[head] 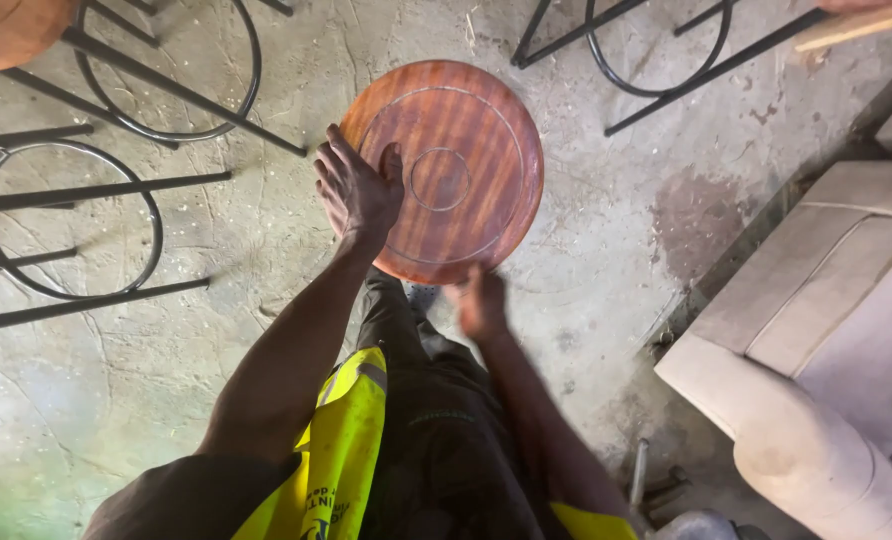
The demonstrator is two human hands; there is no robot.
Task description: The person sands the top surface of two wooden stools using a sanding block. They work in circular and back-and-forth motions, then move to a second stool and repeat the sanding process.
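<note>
One round wooden seat (456,170) sits at centre, far from the person. The left hand (356,190) lies on its left edge with fingers spread flat. The right hand (479,303) is at the near rim; its finger state is blurred and cannot be told. Three black metal stool frames (66,215) stand around it, and one beige sofa (826,340) stands at right.

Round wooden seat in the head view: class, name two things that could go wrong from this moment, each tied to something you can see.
1. The round wooden seat is steadied only by the left hand lying flat on its top, while the right hand is blurred at its near rim; it could tip or slip off.
2. Black metal stool frames lie on the concrete floor close beside the person; a step sideways might catch a foot.
</note>
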